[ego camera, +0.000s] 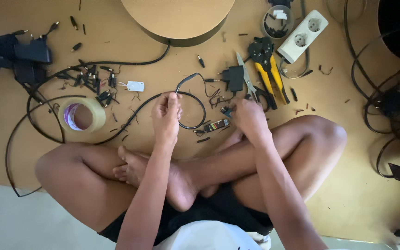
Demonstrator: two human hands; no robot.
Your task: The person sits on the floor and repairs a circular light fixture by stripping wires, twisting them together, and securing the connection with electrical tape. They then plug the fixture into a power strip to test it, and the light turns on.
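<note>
on the tan floor [357,194], a person sits cross-legged, both bare hands held out over the crossed shins. the left hand [166,115] sits just left of centre, its grip clamped on a thin black cable [199,99] that loops round toward three o'clock of the hand and bends up to a flat end at about one o'clock. the right hand [248,118] is lower to the floor at three o'clock of the left hand, fingers curled together over a small dark teal-tipped object [228,111]; how firmly it is held i cannot tell. just below that object, at about seven o'clock of the right hand, lies a small striped rectangular piece [216,125].

at twelve o'clock of the right hand lie steel scissors [246,78], a black plug adapter [234,77] and yellow-handled crimping pliers [269,69]. further toward one o'clock rests a white double socket strip [303,36], with a clear round cup of small dark parts [277,21] beside it at its ten o'clock. at nine o'clock of the left hand stands a roll of clear packing tape [83,115], and above it a scatter of small black connector plugs [93,81] and a little white rectangular switch [135,86]. a heap of black power adapters [15,58] fills the far ten o'clock corner. a round wooden base [177,18] sits at twelve o'clock.
</note>
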